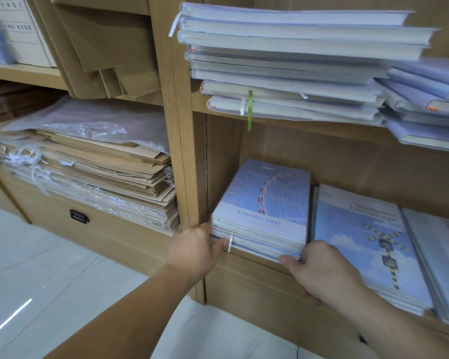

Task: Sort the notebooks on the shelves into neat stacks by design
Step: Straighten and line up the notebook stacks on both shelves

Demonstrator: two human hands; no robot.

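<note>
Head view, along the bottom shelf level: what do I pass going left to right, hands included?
Brown paper bag stack → left hand → Romance First notebook stack, gripped by both hands → right hand → railway-crossing notebook stack → pale notebook at the far right.

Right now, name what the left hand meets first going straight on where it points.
The Romance First notebook stack: the left hand grips its front left corner, so it would probably push into that stack.
</note>
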